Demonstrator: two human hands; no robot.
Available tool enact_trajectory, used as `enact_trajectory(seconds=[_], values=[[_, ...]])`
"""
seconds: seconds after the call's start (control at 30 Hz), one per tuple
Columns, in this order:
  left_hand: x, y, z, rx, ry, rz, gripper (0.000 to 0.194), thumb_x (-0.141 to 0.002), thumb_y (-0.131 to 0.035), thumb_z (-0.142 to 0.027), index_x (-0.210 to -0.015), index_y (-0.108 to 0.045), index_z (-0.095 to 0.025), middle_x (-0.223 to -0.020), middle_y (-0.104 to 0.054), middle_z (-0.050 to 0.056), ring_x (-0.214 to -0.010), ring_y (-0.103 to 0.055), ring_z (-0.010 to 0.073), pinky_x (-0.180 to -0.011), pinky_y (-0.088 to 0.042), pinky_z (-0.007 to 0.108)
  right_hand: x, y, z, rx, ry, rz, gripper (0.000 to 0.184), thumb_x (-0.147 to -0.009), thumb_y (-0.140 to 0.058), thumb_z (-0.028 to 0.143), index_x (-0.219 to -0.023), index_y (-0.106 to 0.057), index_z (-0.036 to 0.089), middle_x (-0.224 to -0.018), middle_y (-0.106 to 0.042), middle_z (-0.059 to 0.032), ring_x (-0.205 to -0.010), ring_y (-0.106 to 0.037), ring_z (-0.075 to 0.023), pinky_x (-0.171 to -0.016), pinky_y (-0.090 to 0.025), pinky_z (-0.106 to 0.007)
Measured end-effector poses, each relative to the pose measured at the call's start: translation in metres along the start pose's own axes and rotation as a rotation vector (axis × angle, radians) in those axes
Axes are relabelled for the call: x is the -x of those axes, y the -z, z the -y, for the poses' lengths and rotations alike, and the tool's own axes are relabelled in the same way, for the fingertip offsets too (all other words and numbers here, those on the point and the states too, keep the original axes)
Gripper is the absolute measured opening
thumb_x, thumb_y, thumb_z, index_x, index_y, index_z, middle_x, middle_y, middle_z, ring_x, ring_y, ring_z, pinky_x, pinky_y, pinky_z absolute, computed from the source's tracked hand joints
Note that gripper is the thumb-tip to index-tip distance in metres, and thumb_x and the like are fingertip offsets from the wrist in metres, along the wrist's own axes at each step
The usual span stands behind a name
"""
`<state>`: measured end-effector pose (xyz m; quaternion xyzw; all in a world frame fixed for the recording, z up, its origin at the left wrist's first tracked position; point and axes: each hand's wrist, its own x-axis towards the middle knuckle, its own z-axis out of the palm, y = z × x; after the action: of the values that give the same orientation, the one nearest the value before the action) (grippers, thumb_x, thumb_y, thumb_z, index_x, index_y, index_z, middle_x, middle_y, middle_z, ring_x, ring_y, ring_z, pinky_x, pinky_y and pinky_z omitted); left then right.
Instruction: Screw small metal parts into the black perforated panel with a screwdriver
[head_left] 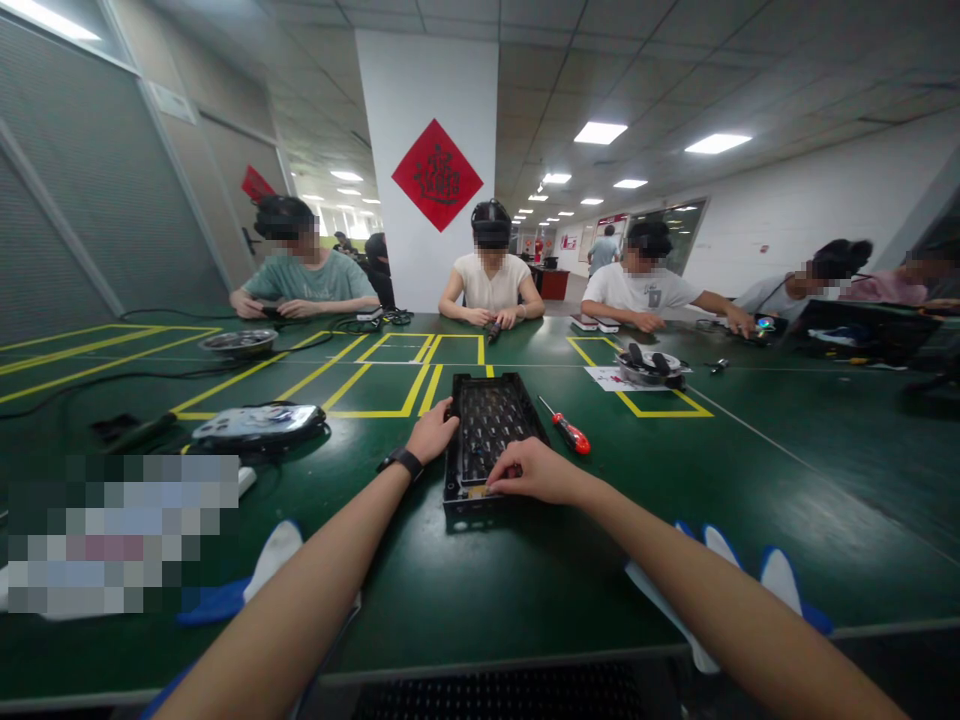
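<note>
A shallow black case [504, 410] lies on the green table in front of me, with rows of small metallic pieces set in it, too small to name. My left hand [433, 432] wears a black wristband and grips the case's left edge. Over the near right part of the case, my right hand [531, 468] is closed in a pinch beside a small yellowish patch [477, 491]. Whatever lies between those fingertips is too small to make out. A screwdriver [574, 436] with a red and black handle rests just right of the case.
Blue-and-white gloves [279, 555] lie beneath my forearms on both sides. Left of the case sits a pale device with dark cables [259, 425], and a metal bowl [238, 343] stands farther back. Another round metal dish [651, 365] is at right. Several people work across the table.
</note>
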<state>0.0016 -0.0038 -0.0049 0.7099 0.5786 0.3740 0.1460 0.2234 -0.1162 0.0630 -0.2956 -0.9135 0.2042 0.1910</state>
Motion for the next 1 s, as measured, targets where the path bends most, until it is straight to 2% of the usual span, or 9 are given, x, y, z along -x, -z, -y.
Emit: enact_trajectory(seconds=[0.43, 0.67, 1.0], values=[[0.0020, 0.0013, -0.0028, -0.049, -0.001, 0.014, 0.052, -0.077, -0.041, -0.025, -0.128, -0.041, -0.014, -0.130, -0.047, 0.009, -0.116, -0.047, 0.0211, -0.099, -0.034, 0.034, -0.0007, -0.0009, 0.0016, 0.012, -0.016, -0.012, 0.023, -0.075, -0.059, 0.034, -0.085, -0.071, 0.018, -0.077, -0.066, -0.0040, -0.070, -0.055, -0.0115, -0.065, -0.039, -0.021], [0.0006, 0.0005, -0.0004, -0.041, -0.018, 0.009, 0.052, -0.077, -0.041, -0.025, -0.128, -0.041, -0.014, -0.130, -0.047, 0.009, -0.116, -0.046, 0.0214, -0.099, -0.034, 0.034, 0.0009, -0.0004, 0.0010, -0.014, -0.028, 0.006, 0.024, -0.075, -0.058, 0.034, -0.087, -0.070, 0.017, -0.075, -0.066, -0.0038, -0.063, -0.053, -0.0102, -0.060, -0.038, -0.021], [0.0005, 0.0003, -0.0009, -0.030, -0.002, 0.004, 0.052, -0.076, -0.043, -0.024, -0.127, -0.042, -0.015, -0.127, -0.050, 0.009, -0.114, -0.048, 0.0211, -0.098, -0.035, 0.033, 0.0004, -0.0011, -0.0003, -0.008, 0.009, -0.009, 0.022, -0.075, -0.058, 0.032, -0.086, -0.070, 0.017, -0.077, -0.066, -0.0040, -0.068, -0.055, -0.0110, -0.063, -0.039, -0.021]])
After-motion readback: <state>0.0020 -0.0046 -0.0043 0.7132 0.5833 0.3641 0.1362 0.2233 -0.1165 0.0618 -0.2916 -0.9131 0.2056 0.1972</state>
